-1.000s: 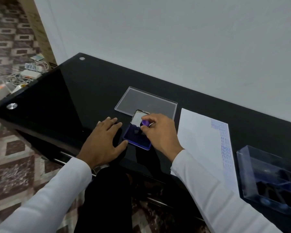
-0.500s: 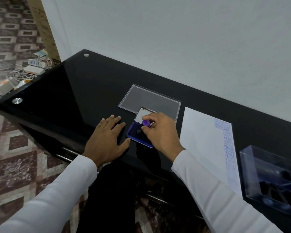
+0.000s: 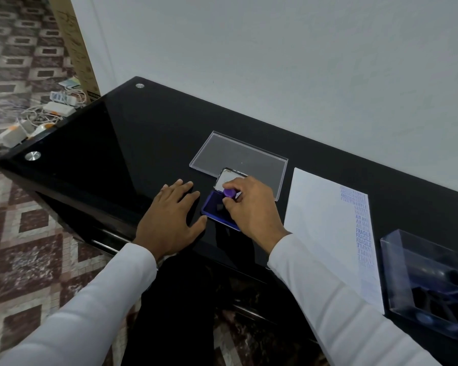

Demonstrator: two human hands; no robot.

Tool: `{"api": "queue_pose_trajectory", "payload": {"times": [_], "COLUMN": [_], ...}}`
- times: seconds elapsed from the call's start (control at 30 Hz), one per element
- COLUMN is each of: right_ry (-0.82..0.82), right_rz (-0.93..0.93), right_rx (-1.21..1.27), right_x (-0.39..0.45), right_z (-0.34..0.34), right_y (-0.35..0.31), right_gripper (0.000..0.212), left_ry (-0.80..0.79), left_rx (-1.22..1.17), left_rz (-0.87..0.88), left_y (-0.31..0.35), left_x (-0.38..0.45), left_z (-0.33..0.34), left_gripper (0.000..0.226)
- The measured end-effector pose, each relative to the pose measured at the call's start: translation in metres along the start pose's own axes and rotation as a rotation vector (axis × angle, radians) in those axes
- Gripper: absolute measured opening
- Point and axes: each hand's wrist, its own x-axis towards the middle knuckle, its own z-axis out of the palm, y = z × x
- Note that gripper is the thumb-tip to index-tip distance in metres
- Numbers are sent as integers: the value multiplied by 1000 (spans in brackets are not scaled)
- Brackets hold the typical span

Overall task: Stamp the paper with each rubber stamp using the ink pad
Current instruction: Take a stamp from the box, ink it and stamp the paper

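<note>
My right hand (image 3: 251,207) pinches a rubber stamp by its purple knob (image 3: 229,193) and holds it down on the open blue ink pad (image 3: 214,208). The pad's lid (image 3: 228,178) stands open at the back. My left hand (image 3: 169,220) lies flat on the black table just left of the pad, thumb touching the pad's edge. A white sheet of paper (image 3: 325,228) lies to the right of the pad, with a column of blue stamp prints (image 3: 362,228) down its right side.
A clear flat plastic lid (image 3: 238,154) lies behind the pad. A clear plastic box (image 3: 431,283) with several dark stamps stands at the right edge. The black glass table (image 3: 117,143) ends at the left above a patterned floor with cables and adapters (image 3: 37,117).
Both hands have stayed where they were on the pad and the table. Only the camera view has shifted slightly.
</note>
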Motion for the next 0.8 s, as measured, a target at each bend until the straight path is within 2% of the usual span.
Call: {"api": "queue_pose_trajectory", "payload": {"times": [0.37, 0.8], "right_ry": [-2, -6], "right_rz": [-52, -87], "right_rx": [-29, -52], "right_x": [-3, 3], "right_z": [-2, -3], "right_y": [4, 6], "right_gripper": [27, 35], "left_ry": [29, 44], "left_rx": [-6, -15], "left_rz": [5, 5], "left_y": [-2, -1], "left_x": [0, -1], "left_z": [4, 3], "left_gripper": [81, 74]}}
